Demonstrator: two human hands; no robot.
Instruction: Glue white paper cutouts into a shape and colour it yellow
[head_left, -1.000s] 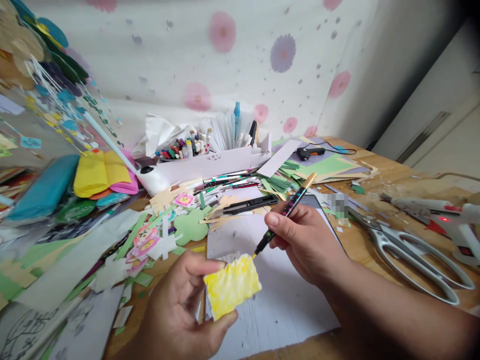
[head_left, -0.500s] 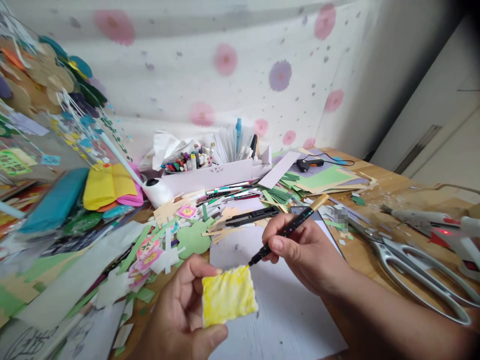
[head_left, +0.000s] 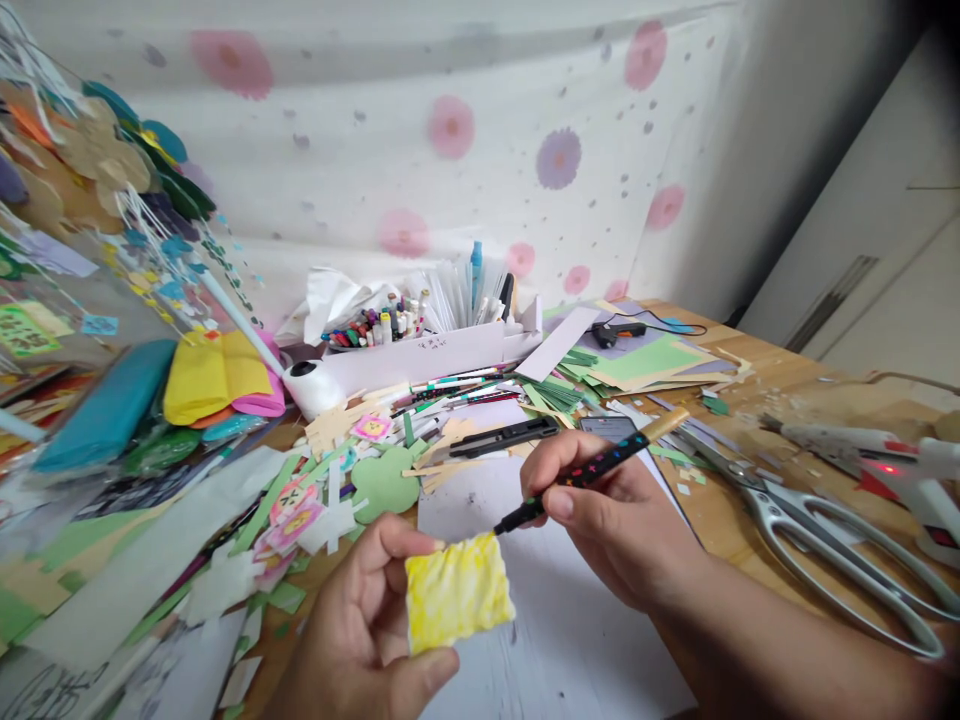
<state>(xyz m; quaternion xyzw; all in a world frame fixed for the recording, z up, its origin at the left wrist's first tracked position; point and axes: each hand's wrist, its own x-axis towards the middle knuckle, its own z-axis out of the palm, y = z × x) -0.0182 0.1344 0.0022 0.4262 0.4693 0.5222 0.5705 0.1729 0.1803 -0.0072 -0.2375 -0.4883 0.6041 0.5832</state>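
My left hand [head_left: 367, 640] pinches a small yellow-coloured paper piece [head_left: 457, 592] between thumb and fingers, low in the middle of the view. My right hand [head_left: 600, 515] grips a black marker with coloured dots and a gold cap end [head_left: 592, 468]. The marker lies almost level, and its tip sits just above the paper's top right corner. Both hands hover over a white sheet [head_left: 570, 610] on the wooden table [head_left: 780, 380].
Large metal scissors [head_left: 817, 535] lie right of my right hand, with a glue gun [head_left: 892, 465] beyond. A black craft knife [head_left: 504, 436], paper scraps and cut-outs [head_left: 382, 480] crowd the middle. A white box of markers [head_left: 420, 330] stands behind; coloured felt [head_left: 210, 375] lies left.
The marker has tilted from steep to nearly level, and its tip has lifted off the yellow paper's top edge. My left hand has kept the paper almost in place.
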